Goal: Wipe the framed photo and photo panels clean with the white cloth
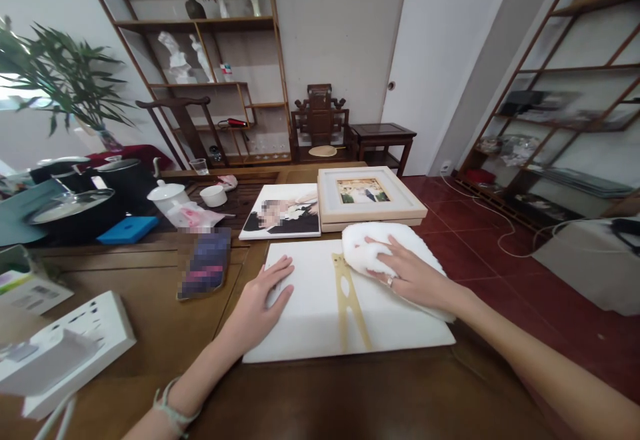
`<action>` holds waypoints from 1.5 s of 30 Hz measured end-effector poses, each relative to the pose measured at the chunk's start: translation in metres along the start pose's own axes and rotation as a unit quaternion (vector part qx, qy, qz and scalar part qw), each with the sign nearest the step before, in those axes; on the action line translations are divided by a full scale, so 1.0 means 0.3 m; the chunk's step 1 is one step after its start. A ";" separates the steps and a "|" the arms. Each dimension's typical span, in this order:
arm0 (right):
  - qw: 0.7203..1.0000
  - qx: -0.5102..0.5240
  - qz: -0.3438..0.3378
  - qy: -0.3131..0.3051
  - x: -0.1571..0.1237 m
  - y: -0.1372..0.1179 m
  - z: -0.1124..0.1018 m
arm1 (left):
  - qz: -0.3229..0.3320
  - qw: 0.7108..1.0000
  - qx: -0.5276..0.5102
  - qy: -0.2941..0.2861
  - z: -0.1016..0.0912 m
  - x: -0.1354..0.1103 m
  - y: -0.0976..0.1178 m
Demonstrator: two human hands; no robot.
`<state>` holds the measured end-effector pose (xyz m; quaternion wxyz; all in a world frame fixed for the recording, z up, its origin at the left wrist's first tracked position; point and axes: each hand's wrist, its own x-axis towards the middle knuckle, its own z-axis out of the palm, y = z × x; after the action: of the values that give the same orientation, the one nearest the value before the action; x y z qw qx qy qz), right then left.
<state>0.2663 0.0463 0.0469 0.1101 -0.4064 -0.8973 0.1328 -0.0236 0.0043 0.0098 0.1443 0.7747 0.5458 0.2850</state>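
A white rectangular board (300, 320) lies flat on the wooden table in front of me. On its left edge rests my left hand (263, 297), fingers stretched out and holding nothing. My right hand (395, 267) presses a fluffy white cloth (415, 237) against the board's upper right part, with some fingers tucked into its folds. Between the hands, a flat tan piece shaped like a narrow letter A (345, 303) shows on the board. The cloth meets its top end; whether it is loose or fixed cannot be made out.
Behind the board are a photo print (285, 217) and a pale framed picture (370, 223). To the left are a phone (205, 267), a blue box (127, 229), a white lidded cup (167, 195), a black pan (75, 213) and a white power strip (75, 353).
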 end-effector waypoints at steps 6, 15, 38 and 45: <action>0.997 -0.022 -0.023 -0.069 -0.132 -0.086 -0.018 | -0.001 1.000 0.000 -0.001 0.001 0.001 -0.002; 0.985 0.082 0.049 -0.146 -0.304 -0.176 -0.060 | -0.006 1.000 0.005 0.002 0.008 0.003 0.001; 0.992 -0.026 -0.107 -0.062 -0.144 -0.279 0.130 | 0.009 0.999 0.034 -0.028 0.008 0.000 -0.005; 0.992 0.026 -0.107 -0.066 -0.133 -0.276 0.089 | 0.006 0.997 0.051 -0.058 0.004 0.001 -0.001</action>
<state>0.2260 -0.0405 0.0453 0.0751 -0.2950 -0.9373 0.1700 -0.0232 0.0047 0.0088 0.1338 0.7996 0.5456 0.2123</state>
